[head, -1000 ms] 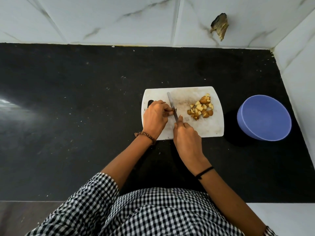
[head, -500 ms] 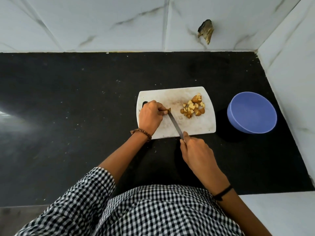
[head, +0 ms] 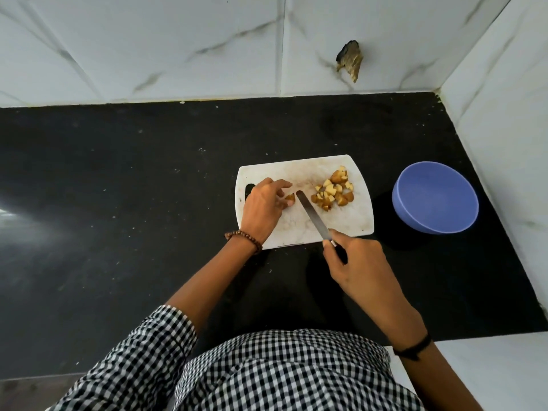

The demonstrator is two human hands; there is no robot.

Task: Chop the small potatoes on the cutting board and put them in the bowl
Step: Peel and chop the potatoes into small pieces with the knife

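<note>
Knife (head: 312,216) now back; pile (head: 332,192) on board (head: 351,222)

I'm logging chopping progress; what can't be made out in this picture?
Head view:
Knife: handle wrapped by the right hand.
Potato piece at the left hand: partly behind fingers; pinched or touched, unclear.
Chopped pile: pieces overlap, too small to count.
Cutting board: handle hole partly under the left hand.

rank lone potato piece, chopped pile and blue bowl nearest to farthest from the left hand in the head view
1. lone potato piece, at the fingertips of the left hand
2. chopped pile, farther right on the cutting board
3. blue bowl, off the board to the right
</note>
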